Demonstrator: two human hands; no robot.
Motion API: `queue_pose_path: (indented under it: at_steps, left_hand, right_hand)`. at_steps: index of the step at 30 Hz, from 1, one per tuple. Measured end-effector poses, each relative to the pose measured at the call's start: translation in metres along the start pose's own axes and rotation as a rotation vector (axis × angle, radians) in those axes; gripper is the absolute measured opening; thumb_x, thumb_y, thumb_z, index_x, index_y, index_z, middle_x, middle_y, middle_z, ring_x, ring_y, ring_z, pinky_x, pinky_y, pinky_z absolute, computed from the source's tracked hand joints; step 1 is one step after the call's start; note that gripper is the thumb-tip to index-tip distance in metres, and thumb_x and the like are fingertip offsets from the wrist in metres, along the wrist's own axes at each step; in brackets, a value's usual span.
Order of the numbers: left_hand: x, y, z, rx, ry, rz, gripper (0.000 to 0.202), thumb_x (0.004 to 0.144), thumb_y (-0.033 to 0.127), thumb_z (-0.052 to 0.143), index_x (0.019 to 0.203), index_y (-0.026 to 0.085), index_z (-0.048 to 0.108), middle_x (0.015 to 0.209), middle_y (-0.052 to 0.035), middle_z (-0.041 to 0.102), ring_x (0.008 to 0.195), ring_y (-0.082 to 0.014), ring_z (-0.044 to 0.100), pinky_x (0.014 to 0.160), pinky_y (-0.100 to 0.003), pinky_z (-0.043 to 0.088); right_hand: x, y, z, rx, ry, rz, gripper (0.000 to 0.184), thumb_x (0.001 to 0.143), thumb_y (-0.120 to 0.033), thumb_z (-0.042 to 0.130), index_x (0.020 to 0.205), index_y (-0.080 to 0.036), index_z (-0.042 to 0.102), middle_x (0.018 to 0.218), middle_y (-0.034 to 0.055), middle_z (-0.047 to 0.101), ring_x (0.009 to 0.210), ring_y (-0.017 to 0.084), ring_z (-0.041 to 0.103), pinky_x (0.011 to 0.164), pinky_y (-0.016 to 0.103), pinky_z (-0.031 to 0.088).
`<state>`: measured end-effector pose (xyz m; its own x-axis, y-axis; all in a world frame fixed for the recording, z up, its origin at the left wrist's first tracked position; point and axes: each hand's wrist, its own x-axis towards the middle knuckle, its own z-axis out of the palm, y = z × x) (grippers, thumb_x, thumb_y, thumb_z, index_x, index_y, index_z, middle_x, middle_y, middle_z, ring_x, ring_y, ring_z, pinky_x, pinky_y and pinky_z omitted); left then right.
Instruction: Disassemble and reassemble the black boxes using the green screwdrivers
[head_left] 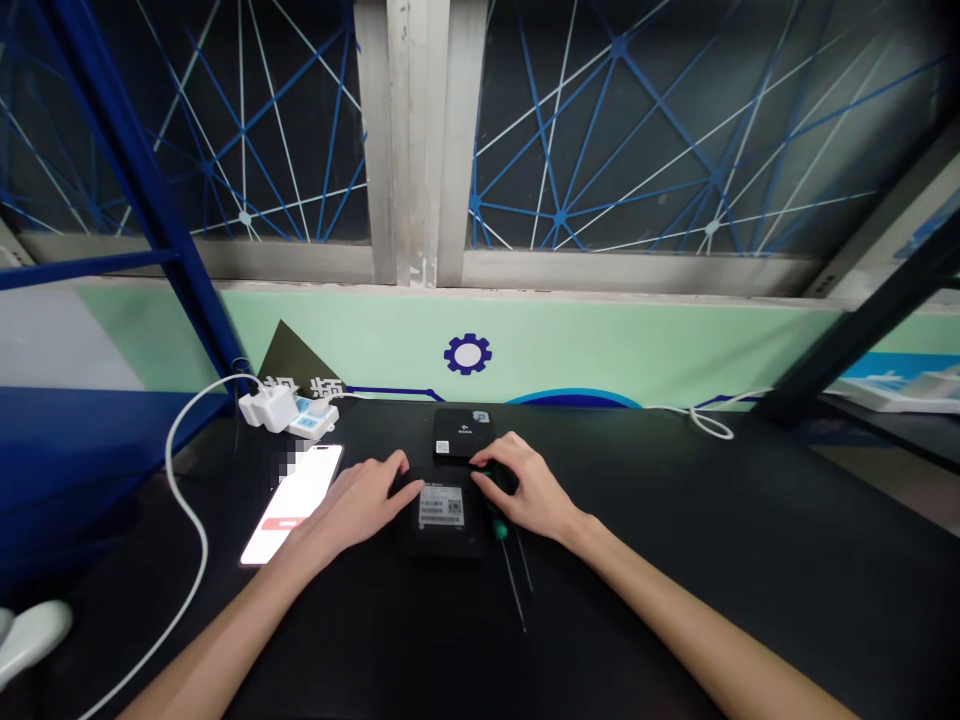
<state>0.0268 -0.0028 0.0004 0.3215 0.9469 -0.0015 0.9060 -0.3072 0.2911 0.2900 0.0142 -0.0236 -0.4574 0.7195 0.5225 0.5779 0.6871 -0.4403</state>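
Observation:
A flat black device (442,530) with a white printed label lies on the dark table in front of me. At its upper left edge is my left hand (375,492), thumb and index finger apart, the thumb tip by the label. My right hand (529,488) rests at the device's right side, its thumb and index finger slightly apart. Under and beside that hand lie two thin screwdrivers (500,529); one shows a green handle, and their shafts point toward me. The right hand partly covers the handles. Just beyond the fingertips sits a second black box (463,434) with small stickers.
A phone with a lit screen (300,500) lies left of my left hand, partly under the wrist. Behind it stands a white power strip with a plug (274,407). A white cable (196,515) curves down the left side. Another white cable (709,425) lies at the back right.

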Motion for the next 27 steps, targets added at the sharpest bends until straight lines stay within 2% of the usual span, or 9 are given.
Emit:
queue_pose_path:
  at_steps: [2,5,8,11,17,20,23,27]
  left_hand:
    - [-0.001,0.0,-0.001,-0.004,-0.002,-0.002,0.037,0.099,0.053,0.035,0.105,0.024,0.055,0.076,-0.0021,0.066,0.07,-0.0241,0.066,0.057,-0.028,0.036]
    - [-0.002,0.001,-0.003,-0.004,0.003,0.007,0.035,0.099,0.051,0.034,0.104,0.024,0.055,0.075,-0.0019,0.065,0.069,-0.024,0.066,0.057,-0.028,0.037]
    - [-0.003,0.001,-0.004,0.02,0.0,0.014,0.032,0.101,0.045,0.031,0.102,0.024,0.055,0.075,-0.0023,0.065,0.069,-0.0241,0.066,0.058,-0.029,0.038]
    - [-0.002,0.001,-0.004,0.038,-0.007,0.004,0.033,0.103,0.041,0.028,0.103,0.024,0.056,0.078,-0.0034,0.066,0.071,-0.0244,0.067,0.06,-0.03,0.04]
    - [-0.002,0.003,-0.008,-0.029,0.011,0.019,0.037,0.103,0.039,0.029,0.104,0.025,0.063,0.088,-0.0046,0.071,0.08,-0.0244,0.069,0.065,-0.031,0.045]
    - [-0.005,0.005,-0.012,-0.061,0.077,0.019,0.04,0.102,0.038,0.03,0.104,0.024,0.067,0.101,-0.0057,0.074,0.092,-0.0257,0.069,0.077,-0.034,0.049]
    - [-0.013,0.004,-0.01,-0.129,0.121,-0.031,0.045,0.102,0.042,0.03,0.12,0.021,0.065,0.123,-0.0091,0.069,0.111,-0.0274,0.064,0.093,-0.039,0.048]
    - [-0.031,0.002,0.002,-0.289,0.11,-0.122,0.059,0.1,0.055,0.031,0.147,0.021,0.045,0.146,-0.0114,0.053,0.133,-0.0303,0.049,0.107,-0.045,0.042]
  right_hand:
    - [0.001,-0.005,-0.006,-0.049,-0.092,-0.059,0.024,0.09,-0.034,0.065,0.11,-0.021,0.065,0.102,0.0076,0.07,0.096,0.025,0.056,0.086,0.043,0.045]
    - [0.002,-0.013,-0.014,-0.126,-0.212,-0.099,0.055,0.079,-0.051,0.074,0.123,-0.02,0.062,0.11,0.0101,0.067,0.101,0.028,0.055,0.09,0.046,0.042]
    - [0.003,-0.018,-0.016,-0.167,-0.278,-0.111,0.082,0.069,-0.066,0.076,0.133,-0.019,0.058,0.114,0.0121,0.065,0.103,0.03,0.054,0.093,0.048,0.039]
    - [0.002,-0.02,-0.014,-0.173,-0.326,-0.129,0.1,0.063,-0.074,0.075,0.141,-0.015,0.052,0.117,0.0139,0.065,0.105,0.032,0.053,0.095,0.049,0.038]
    - [0.0,-0.018,-0.009,-0.142,-0.342,-0.129,0.105,0.064,-0.079,0.072,0.143,-0.013,0.052,0.121,0.016,0.064,0.107,0.033,0.052,0.099,0.051,0.036]
    - [0.001,-0.017,-0.008,-0.123,-0.306,-0.116,0.107,0.06,-0.078,0.074,0.143,-0.014,0.05,0.126,0.0173,0.061,0.11,0.034,0.052,0.101,0.052,0.036]
    - [0.0,-0.017,-0.006,-0.102,-0.269,-0.099,0.108,0.059,-0.076,0.077,0.144,-0.016,0.048,0.132,0.0172,0.058,0.113,0.035,0.053,0.103,0.054,0.036]
    - [-0.001,-0.014,-0.002,-0.042,-0.244,-0.113,0.112,0.059,-0.07,0.081,0.15,-0.02,0.039,0.141,0.0173,0.052,0.122,0.036,0.052,0.108,0.055,0.036]
